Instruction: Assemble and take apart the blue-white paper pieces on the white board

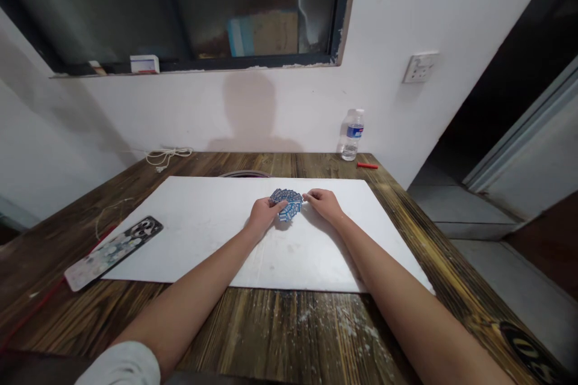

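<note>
Atop the white board [217, 252] on the table [271, 331], the left hand [266, 215] closes over a fan of blue cards [292, 204], while the curled right hand [324, 204] touches the fan's right edge.

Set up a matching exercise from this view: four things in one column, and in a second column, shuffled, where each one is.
Things
1. Fan of blue cards
2. Plastic water bottle
3. Small white box
4. Wall socket

Places
A. On the window ledge
B. On the wall, right of the window
C. Between the left hand and right hand, above the white sheet
D. At the far edge of the wooden table

Pairs: 1-C, 2-D, 3-A, 4-B
</note>
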{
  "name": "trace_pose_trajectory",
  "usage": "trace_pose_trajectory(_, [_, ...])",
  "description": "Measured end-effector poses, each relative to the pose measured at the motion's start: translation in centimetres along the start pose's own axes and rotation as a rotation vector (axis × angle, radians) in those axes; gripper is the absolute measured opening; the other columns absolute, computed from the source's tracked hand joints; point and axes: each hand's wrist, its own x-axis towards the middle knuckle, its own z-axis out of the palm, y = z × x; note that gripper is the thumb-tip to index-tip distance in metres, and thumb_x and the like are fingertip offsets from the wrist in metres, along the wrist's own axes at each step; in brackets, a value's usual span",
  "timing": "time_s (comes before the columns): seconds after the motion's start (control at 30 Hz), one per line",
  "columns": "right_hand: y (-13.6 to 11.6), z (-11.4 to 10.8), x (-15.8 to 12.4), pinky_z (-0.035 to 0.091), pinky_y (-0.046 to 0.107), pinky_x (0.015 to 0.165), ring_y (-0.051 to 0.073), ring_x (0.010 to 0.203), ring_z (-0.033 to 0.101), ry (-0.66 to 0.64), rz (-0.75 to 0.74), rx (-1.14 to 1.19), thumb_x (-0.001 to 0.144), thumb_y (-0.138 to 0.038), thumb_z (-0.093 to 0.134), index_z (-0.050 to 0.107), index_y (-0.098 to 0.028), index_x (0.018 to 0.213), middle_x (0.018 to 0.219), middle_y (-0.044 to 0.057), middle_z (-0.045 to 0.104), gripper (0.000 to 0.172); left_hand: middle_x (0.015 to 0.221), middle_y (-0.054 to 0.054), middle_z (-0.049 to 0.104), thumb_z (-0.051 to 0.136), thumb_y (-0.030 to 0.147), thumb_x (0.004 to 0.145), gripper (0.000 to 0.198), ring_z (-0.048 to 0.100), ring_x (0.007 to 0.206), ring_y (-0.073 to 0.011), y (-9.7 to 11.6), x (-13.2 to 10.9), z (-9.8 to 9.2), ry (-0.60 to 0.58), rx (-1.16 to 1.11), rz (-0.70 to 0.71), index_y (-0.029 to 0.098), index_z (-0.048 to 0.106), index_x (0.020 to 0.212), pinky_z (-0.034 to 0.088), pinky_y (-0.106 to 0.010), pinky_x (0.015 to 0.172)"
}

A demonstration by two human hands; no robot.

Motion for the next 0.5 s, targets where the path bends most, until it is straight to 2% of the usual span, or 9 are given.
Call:
trace_pose_trajectory(0.3, [-1.2,-0.4,-0.4,0.032,0.026,0.051,0.011,0.049,0.041,-0.064,-0.002,0.277,0.073,-0.063,0.061,0.065,-0.018,0.066,0.05,-0.003,0.048,0.046,0.073,-0.007,0.074,0.081,0.044,0.059,0.037,0.066,0.064,-0.0192,-0.5,0.2,-0.1,-0.026,-0.017,0.009,0.012,0.073,0.076,0.049,-0.028,0.06])
trace_pose_trajectory(0.5, [-1.4,0.0,-0.3,0.037,0.026,0.053,0.012,0.055,0.048,-0.158,-0.027,0.474,0.061,-0.058,0.076,0.066,-0.017,0.073,0.061,0.001,0.06,0.044,0.074,-0.008,0.074,0.08,0.044,0.06,0.036,0.066,0.063,-0.0188,-0.6,0.3,-0.1,-0.037,-0.005,0.01,0.012,0.073,0.074,0.049,-0.027,0.06])
